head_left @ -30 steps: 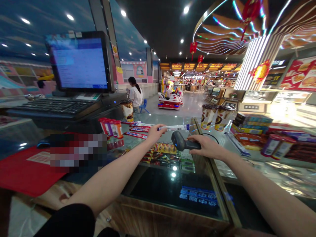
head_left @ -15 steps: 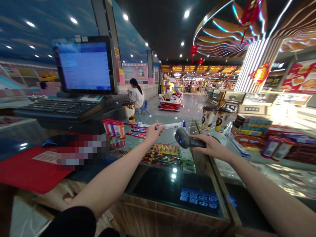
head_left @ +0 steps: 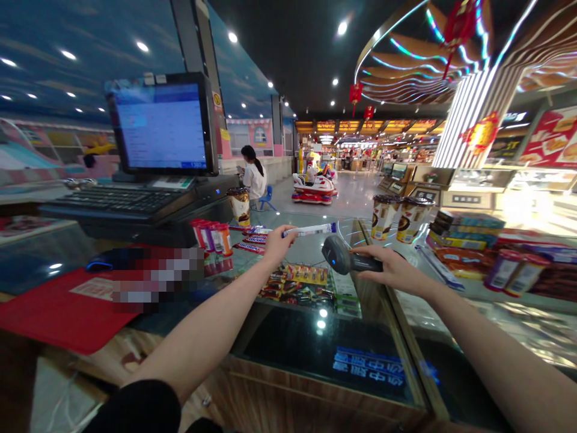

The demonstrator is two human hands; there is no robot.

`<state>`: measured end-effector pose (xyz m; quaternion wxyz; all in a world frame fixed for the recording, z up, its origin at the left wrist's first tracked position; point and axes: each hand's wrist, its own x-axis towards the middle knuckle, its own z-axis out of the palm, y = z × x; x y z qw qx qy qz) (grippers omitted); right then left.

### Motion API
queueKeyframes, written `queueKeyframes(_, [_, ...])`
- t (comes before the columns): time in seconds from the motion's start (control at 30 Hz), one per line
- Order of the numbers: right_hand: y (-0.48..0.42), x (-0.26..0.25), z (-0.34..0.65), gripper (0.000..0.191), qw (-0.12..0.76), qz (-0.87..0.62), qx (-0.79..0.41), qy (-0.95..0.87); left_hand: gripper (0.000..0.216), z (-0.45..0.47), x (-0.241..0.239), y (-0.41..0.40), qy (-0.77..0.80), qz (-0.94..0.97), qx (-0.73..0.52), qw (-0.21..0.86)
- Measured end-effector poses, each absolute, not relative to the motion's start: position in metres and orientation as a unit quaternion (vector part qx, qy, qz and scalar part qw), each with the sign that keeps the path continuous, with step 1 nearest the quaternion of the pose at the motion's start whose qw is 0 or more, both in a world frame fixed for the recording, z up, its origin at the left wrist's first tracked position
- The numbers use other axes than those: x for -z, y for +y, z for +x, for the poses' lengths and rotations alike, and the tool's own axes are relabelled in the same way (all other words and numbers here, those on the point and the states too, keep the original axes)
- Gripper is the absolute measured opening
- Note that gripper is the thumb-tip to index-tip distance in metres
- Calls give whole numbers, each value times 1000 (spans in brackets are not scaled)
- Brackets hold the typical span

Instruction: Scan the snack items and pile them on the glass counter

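My left hand (head_left: 278, 242) is closed on one end of a slim white-and-blue candy roll (head_left: 313, 230), held level above the glass counter. My right hand (head_left: 396, 267) grips a dark barcode scanner (head_left: 345, 257) by its handle. The scanner's head points left, just below and apart from the roll's far end. Beside my left hand, red Mentos rolls (head_left: 252, 246) lie on the glass. Several small coloured tubes (head_left: 211, 236) stand left of them.
At left are a monitor (head_left: 162, 126), a keyboard (head_left: 121, 198) and a red mat (head_left: 58, 313). One printed cup (head_left: 238, 207) stands behind the rolls. More cups (head_left: 385, 218) and stacked snack boxes (head_left: 469, 228) are at right. A person (head_left: 255, 174) sits in the background.
The whole view has shifted slightly. Both hands keep their holds, and the roll and scanner stay nearly in the same place relative to each other.
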<state>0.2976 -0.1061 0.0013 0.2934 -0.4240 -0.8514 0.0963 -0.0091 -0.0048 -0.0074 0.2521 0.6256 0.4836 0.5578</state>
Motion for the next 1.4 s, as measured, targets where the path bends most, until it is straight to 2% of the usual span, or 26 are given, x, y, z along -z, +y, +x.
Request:
queueKeyframes(0.93, [-104,2,296,51,290,-415,-83,-858,28,-12,6,-5,493,637,-542,240])
queueKeyframes(1.4, [-100,16,291,56,237,-428,-74,-869,27,-10,5,-7,490,640,-543,234])
